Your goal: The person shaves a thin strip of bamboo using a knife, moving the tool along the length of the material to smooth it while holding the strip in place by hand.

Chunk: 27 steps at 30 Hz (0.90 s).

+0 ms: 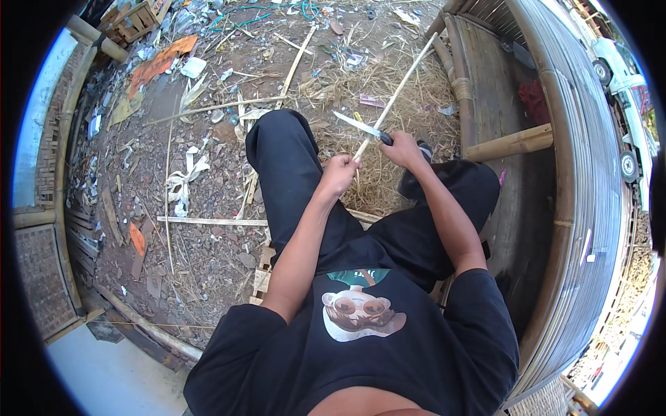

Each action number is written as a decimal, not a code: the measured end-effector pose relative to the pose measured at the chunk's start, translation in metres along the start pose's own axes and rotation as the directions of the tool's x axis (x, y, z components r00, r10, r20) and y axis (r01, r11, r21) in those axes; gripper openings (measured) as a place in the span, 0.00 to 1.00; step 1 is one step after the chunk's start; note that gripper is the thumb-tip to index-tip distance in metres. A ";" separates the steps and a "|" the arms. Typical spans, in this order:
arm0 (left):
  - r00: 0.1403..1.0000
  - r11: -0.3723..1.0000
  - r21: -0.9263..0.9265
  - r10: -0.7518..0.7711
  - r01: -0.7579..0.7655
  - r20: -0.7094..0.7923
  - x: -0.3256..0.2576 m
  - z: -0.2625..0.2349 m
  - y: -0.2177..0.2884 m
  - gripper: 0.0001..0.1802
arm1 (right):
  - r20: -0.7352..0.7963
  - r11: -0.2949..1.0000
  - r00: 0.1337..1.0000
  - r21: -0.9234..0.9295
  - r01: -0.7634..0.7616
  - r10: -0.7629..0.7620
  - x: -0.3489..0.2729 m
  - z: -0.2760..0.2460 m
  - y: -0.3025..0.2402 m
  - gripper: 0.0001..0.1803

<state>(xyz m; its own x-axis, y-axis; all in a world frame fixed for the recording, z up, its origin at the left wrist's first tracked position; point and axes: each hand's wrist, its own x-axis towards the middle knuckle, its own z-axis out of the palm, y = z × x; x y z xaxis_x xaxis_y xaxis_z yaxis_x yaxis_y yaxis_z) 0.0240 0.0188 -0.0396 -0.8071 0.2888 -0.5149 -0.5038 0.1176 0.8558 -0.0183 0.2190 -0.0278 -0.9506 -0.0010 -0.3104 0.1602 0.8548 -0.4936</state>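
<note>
Between my spread knees, my left hand (pixel 338 175) is closed round the near end of a long, pale bamboo strip (pixel 406 78). The strip slants up and away to the right, its far end near the bamboo bench. My right hand (pixel 404 150) grips the black handle of a knife (pixel 361 125). Its blade points up and to the left, crossing the strip just beyond my left hand. Whether the edge bites into the strip is too small to tell. Straw-like shavings (pixel 378 184) lie on the ground below my hands.
A bamboo bench (pixel 479 90) with a rounded frame runs along my right. Several loose bamboo strips (pixel 211 221) lie on the littered dirt at left and ahead. Orange scrap (pixel 161 61) and a wooden crate (pixel 132 22) are at the far left. A white vehicle (pixel 628 111) stands beyond the bench.
</note>
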 end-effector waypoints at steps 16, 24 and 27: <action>1.000 0.999 -0.047 -0.018 0.019 0.013 0.003 -0.003 0.004 0.13 | -0.105 0.990 0.994 -0.139 -0.025 0.010 -0.032 0.031 -0.036 0.13; 0.983 0.975 0.194 0.138 -0.113 -0.120 0.007 -0.003 -0.008 0.12 | -0.122 0.989 0.990 -0.121 -0.088 0.073 -0.006 0.037 -0.020 0.12; 0.986 0.962 0.270 0.090 -0.050 -0.137 -0.004 -0.001 0.002 0.13 | -0.164 0.985 0.978 -0.094 -0.147 0.131 0.002 0.036 -0.013 0.12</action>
<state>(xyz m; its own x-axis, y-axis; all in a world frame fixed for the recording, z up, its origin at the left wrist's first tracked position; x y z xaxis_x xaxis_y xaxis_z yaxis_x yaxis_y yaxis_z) 0.0260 0.0164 -0.0363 -0.8838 0.1654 -0.4377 -0.3608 0.3549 0.8625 -0.0126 0.1889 -0.0512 -0.9521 0.1958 -0.2349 0.2730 0.8904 -0.3641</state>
